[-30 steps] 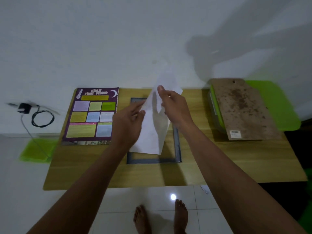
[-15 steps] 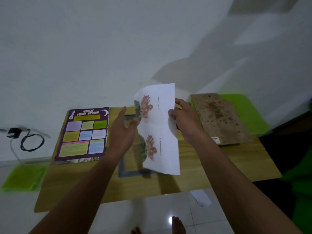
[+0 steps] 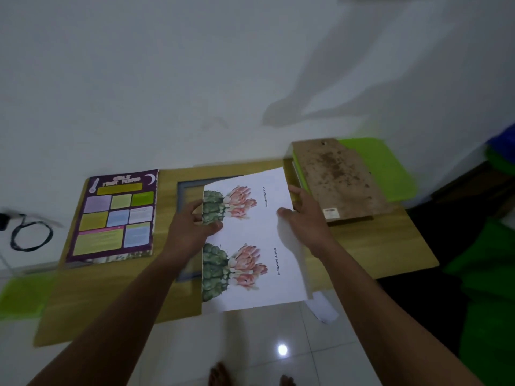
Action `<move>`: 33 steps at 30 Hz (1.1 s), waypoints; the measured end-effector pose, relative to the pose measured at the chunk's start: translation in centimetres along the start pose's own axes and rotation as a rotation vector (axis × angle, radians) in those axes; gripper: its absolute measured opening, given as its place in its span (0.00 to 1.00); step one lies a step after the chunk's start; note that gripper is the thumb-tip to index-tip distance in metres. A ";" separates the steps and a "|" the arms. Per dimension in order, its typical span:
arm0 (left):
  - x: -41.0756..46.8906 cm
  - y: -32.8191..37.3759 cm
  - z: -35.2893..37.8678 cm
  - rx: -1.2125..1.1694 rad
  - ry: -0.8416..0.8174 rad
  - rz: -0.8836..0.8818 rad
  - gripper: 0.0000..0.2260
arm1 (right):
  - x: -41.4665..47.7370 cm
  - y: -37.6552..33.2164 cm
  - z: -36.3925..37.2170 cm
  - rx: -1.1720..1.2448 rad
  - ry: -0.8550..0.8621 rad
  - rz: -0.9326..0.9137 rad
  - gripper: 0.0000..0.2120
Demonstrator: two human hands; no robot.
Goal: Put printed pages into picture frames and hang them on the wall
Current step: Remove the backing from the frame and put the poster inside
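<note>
The printed page (image 3: 252, 240), a white sheet with the same cactus flower printed twice, hangs above the middle of the table (image 3: 376, 246), its near end past the front edge. A second ago it was nearly edge-on and showed only its blank back. It has since been turned and spread out, and the print now faces up. I judge it is ready to be lined up and laid into the frame.

The left hand (image 3: 189, 229) pinches the sheet's left edge, thumb on the upper cactus. The right hand (image 3: 309, 221) pinches the right edge, thumb on the white margin, so the page spans between the two grips.

The grey picture frame (image 3: 192, 183) lies flat beneath, partly hidden. The brown backing board (image 3: 340, 179) lies at the far right corner and a purple poster (image 3: 119, 215) along the left edge.
</note>
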State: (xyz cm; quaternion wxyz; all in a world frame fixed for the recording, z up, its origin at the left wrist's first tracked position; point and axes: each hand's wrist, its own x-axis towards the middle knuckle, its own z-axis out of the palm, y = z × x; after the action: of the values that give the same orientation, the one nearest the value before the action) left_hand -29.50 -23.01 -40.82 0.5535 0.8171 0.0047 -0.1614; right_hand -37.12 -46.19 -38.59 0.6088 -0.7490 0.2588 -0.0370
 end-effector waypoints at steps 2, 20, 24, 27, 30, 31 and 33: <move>-0.4 -1.0 1.4 0.026 0.013 -0.026 0.33 | -0.1 2.3 -0.9 -0.103 -0.017 0.007 0.23; -3.6 -6.2 17.0 0.329 -0.066 -0.047 0.29 | 0.0 17.3 -10.0 -0.505 0.014 0.150 0.22; -3.4 -5.6 18.7 0.369 -0.044 -0.011 0.30 | 1.0 17.9 -10.9 -0.625 0.042 0.100 0.25; -3.0 -5.2 19.4 0.398 -0.027 -0.005 0.28 | 1.4 18.0 -11.8 -0.762 0.034 0.026 0.25; -2.7 -5.3 19.9 0.490 0.004 0.010 0.24 | 1.8 18.0 -12.4 -0.916 0.027 -0.093 0.25; -2.7 -5.3 20.1 0.574 0.014 0.036 0.23 | 1.9 18.1 -12.5 -0.958 0.006 -0.135 0.25; -2.8 -5.3 20.6 0.797 0.019 0.134 0.23 | 2.2 18.5 -13.0 -1.010 -0.079 -0.211 0.27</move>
State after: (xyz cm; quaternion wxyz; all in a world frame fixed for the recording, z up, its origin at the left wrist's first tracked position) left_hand -38.49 -39.14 -51.76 0.2026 0.9676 -0.1065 -0.1064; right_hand -46.40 -61.01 -53.03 0.1739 -0.9723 0.1443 0.0599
